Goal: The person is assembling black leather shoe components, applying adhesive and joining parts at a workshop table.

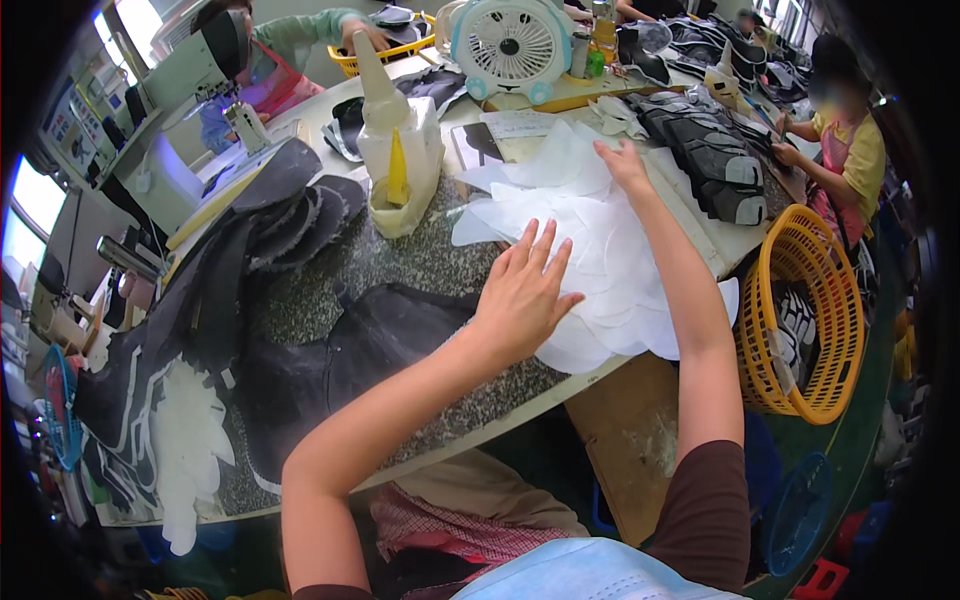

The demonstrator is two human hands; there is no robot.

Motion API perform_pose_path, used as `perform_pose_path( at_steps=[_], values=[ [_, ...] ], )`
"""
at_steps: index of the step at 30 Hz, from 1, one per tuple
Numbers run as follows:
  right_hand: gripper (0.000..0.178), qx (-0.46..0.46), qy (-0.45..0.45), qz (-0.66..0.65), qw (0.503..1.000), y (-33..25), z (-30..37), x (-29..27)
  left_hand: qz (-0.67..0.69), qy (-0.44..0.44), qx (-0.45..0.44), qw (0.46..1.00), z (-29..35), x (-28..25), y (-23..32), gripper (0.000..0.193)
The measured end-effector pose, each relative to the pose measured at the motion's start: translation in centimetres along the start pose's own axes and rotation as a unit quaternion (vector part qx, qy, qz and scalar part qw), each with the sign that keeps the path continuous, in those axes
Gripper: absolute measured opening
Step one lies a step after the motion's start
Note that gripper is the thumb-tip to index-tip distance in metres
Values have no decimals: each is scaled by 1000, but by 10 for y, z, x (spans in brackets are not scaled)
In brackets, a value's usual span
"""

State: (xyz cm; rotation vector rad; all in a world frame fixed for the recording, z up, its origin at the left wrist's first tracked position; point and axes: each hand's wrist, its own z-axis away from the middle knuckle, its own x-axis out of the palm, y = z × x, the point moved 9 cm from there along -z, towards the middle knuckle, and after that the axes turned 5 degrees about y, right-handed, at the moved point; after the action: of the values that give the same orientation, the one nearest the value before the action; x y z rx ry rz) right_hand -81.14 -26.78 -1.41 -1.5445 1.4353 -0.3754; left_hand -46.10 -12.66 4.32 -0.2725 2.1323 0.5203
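Note:
A loose heap of thin white cut pieces [620, 270] covers the right middle of the worktable. My left hand [525, 290] lies over the near left part of the heap, fingers spread and holding nothing. At the far side of the heap, my right hand [625, 168] has its fingers closed at the edge of a translucent white piece [567, 158]. Left of my left arm lie dark fabric pieces [390, 330] on the speckled tabletop [400, 262]. Beyond them stands a translucent glue bottle [400, 150] with a tall nozzle and a yellow strip on its front.
A white and blue fan [510, 48] stands at the back. Stacked black shoe parts [700, 150] lie far right, above a yellow basket [850, 335]. Dark pieces [285, 215] and white scraps [190, 440] pile up left. Co-workers sit across and at the right; a sewing machine [240, 120] stands far left.

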Motion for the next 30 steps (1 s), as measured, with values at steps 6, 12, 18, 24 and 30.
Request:
perform_pose_path(
  at_steps=[6, 12, 18, 24, 30],
  values=[
    [28, -12, -223, -270, 937, -120, 62, 21, 40, 69, -83, 993, -63, -29, -91, 69],
    [18, -195, -233, -214, 928, -175, 95, -24, 16, 150, -14, 989, -144, -72, -103, 46],
    [27, -99, -120, -152, 976, -138, 79, -15, -120, 97, 219, 964, -105, -35, -54, 5],
    [30, -208, 37, 84, 974, -65, 19, -17, 191, 174, 12, 966, -29, -109, -66, 8],
    [44, -238, -156, -164, 945, -206, 121, -12, 384, 225, -186, 876, 38, -173, -122, 3]
  ],
)
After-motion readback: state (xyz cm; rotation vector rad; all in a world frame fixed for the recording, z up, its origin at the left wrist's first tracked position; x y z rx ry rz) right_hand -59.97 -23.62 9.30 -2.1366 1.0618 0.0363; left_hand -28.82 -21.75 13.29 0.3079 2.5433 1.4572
